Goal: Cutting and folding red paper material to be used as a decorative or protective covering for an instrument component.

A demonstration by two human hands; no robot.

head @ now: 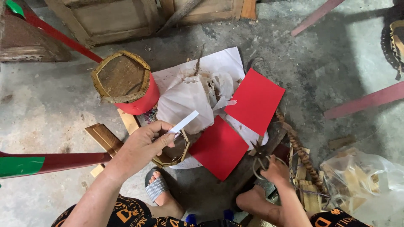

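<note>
White paper strip [184, 122] sits pinched in left fingers [162, 133]; right hand [275, 170] at four o'clock closes around scissors [260, 157].

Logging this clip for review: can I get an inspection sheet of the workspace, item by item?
Surface: bare concrete floor, dusty.
Job's things: white paper strip; bamboo ring frame; scissors.
Clutter: two red paper sheets; crumpled white paper; red-wrapped bamboo drum; wood offcuts; plastic bag.
Grippers: left hand pinches the strip; right hand grips the scissors.
Cables: nothing seen.
Surroundings: wooden frames, red poles.
</note>
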